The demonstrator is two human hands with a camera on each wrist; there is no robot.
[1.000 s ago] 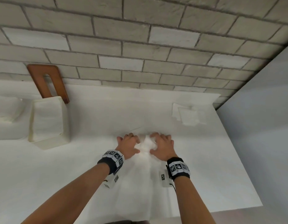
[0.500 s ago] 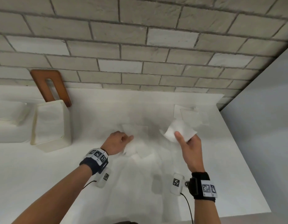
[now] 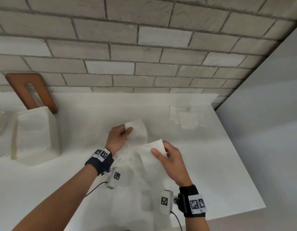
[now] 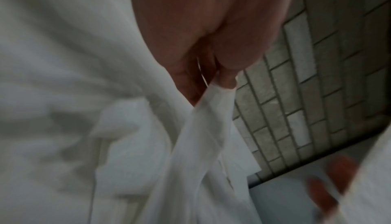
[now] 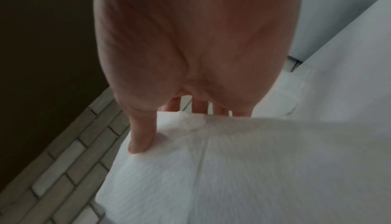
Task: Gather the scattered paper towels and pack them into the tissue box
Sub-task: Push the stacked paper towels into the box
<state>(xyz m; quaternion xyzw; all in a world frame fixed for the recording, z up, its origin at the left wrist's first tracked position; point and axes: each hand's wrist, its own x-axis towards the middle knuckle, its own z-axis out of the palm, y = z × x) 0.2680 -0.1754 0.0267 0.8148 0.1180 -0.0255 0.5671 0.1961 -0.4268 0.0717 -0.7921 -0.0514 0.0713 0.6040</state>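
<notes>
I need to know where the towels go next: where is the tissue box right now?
In the head view the tissue box stands at the table's left, in front of the brown board leaning on the brick wall, well left of the left hand.

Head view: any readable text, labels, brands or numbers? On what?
None readable.
Left wristband: black-and-white square marker codes, no letters.
Right wristband: the same.
Wrist camera housings: one code each.
Tissue box, paper towels: blank.
</notes>
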